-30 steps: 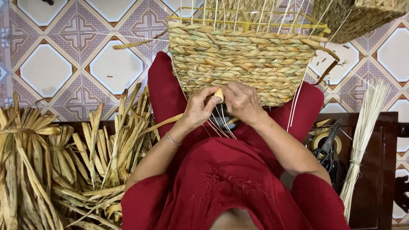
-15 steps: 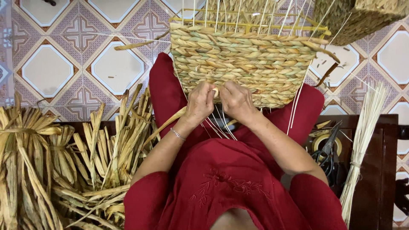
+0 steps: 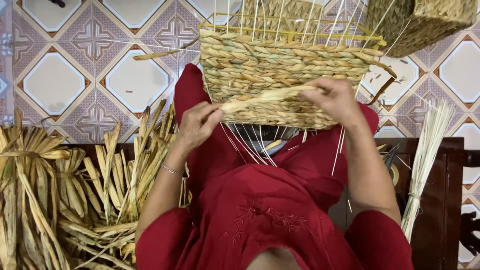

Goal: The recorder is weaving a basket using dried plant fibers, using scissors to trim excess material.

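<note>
At frame centre: a half-woven basket [image 3: 280, 75] of twisted straw rests on the lap, thin pale stakes rising from its top edge.
Strand: a flat dried fibre strand [image 3: 265, 97] runs across the basket's front, from the left hand up to the right hand.
Left hand [image 3: 197, 125]: closed, pinching the strand's lower end just left of the basket.
Right hand [image 3: 335, 100]: fingers curled on the strand's upper end, pressed against the basket wall.
Lower left: bundles of dried leaves [image 3: 65, 195] lie heaped.
Right edge: a tied bundle of thin pale stalks [image 3: 425, 160] leans over dark wooden furniture [image 3: 445, 200].
Upper right: another woven basket [image 3: 425, 20].
Floor: patterned tiles [image 3: 75, 65].
</note>
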